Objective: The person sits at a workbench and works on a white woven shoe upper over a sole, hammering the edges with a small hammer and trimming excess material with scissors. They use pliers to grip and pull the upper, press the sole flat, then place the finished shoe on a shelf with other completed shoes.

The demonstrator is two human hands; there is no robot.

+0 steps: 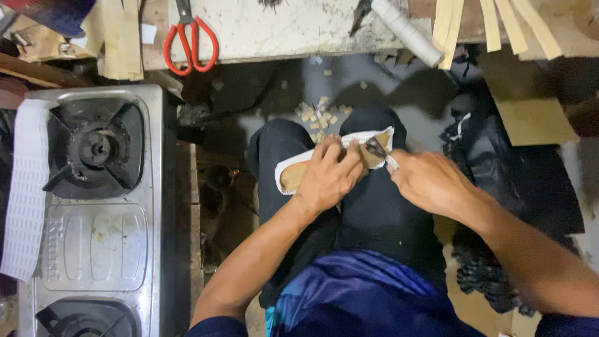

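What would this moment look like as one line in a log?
left hand: pressing shoe sole on lap | right hand: holding blade tool at sole edge | scissors: on bench

Item one: flat, sole-shaped tan piece with a white knitted-looking border (293,176), apparently a shoe insole or upper blank. It lies across the person's dark-trousered lap (374,212), long axis running from lower left to upper right, the rounded end at the lower left of the lap and the far end towards the knees. The tan face is up; the white edge shows along the whole visible outline; the middle is covered by a hand. Item two: small dark metal blade tool with a pale wrapped handle (378,148), resting against the upper right end of the piece, above the lap, tip tilted towards the tan face. Its exact kind cannot be told.
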